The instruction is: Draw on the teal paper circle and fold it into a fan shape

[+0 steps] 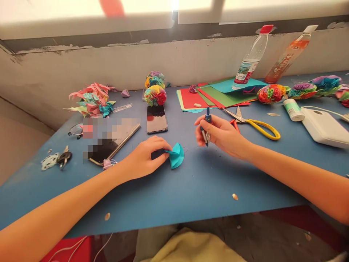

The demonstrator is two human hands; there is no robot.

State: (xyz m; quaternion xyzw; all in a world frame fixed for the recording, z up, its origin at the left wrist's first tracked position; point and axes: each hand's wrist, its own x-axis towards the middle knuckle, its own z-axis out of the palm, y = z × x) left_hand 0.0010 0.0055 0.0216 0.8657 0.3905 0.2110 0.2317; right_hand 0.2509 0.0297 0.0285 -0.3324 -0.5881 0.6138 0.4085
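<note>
Between the thumb and fingers of my left hand is the edge of a small folded piece of turquoise paper, its folds fanned out near the middle of the blue table. My right hand grips a drawing compass, blue at the top, with its legs pointing down. The compass is apart from the paper. Yellow-handled scissors lie partly open just right of my right hand, next to something with red handles, partly covered by that hand. A dark phone lies beyond my left hand.
Coloured paper sheets lie at the back, with a red-capped bottle and an orange drink bottle. Ruffled paper balls stand behind the phone. Keys and a second phone are left; a white power bank is right.
</note>
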